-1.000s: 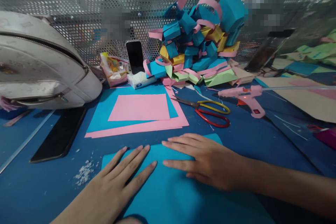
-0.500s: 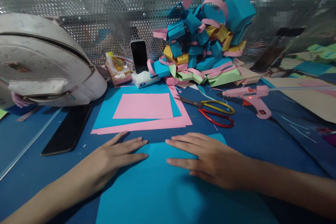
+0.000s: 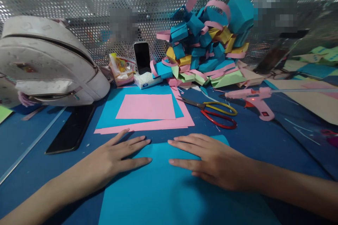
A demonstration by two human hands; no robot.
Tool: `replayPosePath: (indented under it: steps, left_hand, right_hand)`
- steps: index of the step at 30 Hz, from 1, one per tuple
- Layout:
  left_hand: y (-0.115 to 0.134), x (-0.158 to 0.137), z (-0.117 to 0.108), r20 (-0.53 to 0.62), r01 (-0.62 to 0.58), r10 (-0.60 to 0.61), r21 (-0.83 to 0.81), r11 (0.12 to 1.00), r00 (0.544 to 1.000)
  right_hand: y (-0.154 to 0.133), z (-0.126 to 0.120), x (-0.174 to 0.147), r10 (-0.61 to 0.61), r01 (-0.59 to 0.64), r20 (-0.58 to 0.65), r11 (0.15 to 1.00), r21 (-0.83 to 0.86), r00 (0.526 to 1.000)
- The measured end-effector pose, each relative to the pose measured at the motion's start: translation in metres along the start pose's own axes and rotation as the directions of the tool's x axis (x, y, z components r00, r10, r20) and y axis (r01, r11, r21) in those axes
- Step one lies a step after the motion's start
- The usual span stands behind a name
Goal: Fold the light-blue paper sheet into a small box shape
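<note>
A large sheet of blue paper [image 3: 158, 197] lies in front of me on the dark blue table. My left hand [image 3: 118, 156] rests flat over its upper left edge, fingers stretched out. On the upper right part of the sheet lies my right hand [image 3: 211, 160], its fingers extended and slightly spread. The fingertips of both hands point toward each other with a gap between them. Just beyond are a small pink sheet [image 3: 146, 107], another blue sheet [image 3: 111, 112] under it and larger pink paper [image 3: 155, 126] at the bottom.
Scissors [image 3: 208, 107] with yellow and red handles lie right of the stack, beside a pink glue gun [image 3: 253, 98]. A heap of folded paper pieces [image 3: 203, 42] stands behind. At left are a white backpack [image 3: 52, 63] and a black phone [image 3: 71, 130]; a tissue pack [image 3: 148, 80] sits farther back.
The whole view has shifted slightly, so things appear a little farther right. Both hands keep the same pose on the blue paper.
</note>
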State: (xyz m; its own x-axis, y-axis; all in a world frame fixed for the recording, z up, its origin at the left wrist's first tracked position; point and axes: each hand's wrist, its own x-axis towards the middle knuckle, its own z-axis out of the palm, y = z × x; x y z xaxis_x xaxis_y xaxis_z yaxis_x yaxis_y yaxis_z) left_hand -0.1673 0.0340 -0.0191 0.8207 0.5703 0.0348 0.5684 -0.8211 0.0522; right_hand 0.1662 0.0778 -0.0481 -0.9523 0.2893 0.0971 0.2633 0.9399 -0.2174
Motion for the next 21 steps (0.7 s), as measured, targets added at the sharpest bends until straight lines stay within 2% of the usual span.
replayPosePath:
  steps: [3,7,12,14,16,21]
  left_hand:
    - [0.009,0.002,-0.004,0.066,-0.031,0.024,0.105,0.994,0.998]
    - [0.028,0.005,-0.001,-0.009,-0.016,0.018,0.215,0.977,1.0]
    - [0.062,0.011,0.011,-0.019,-0.023,0.029,0.287,0.958,0.999]
    - [0.072,0.013,0.016,-0.103,0.003,0.027,0.288,0.958,0.994]
    - [0.079,0.014,0.019,-0.132,0.03,0.008,0.283,0.959,0.991]
    - [0.079,0.017,0.013,-0.042,-0.021,0.038,0.354,0.935,0.998]
  right_hand:
    - [0.0,0.0,0.0,0.0,0.0,0.005,1.0,-0.004,1.0]
    - [-0.001,-0.001,0.0,-0.003,0.003,0.0,1.0,-0.012,1.0]
    - [-0.002,0.0,0.0,-0.006,0.006,-0.018,1.0,-0.029,1.0]
    - [-0.002,0.001,0.0,-0.004,0.004,-0.022,0.999,-0.034,1.0]
    - [-0.002,0.001,0.0,-0.007,0.006,-0.029,0.999,-0.038,1.0]
    - [-0.002,0.001,-0.001,-0.005,0.004,-0.024,0.999,-0.044,1.0]
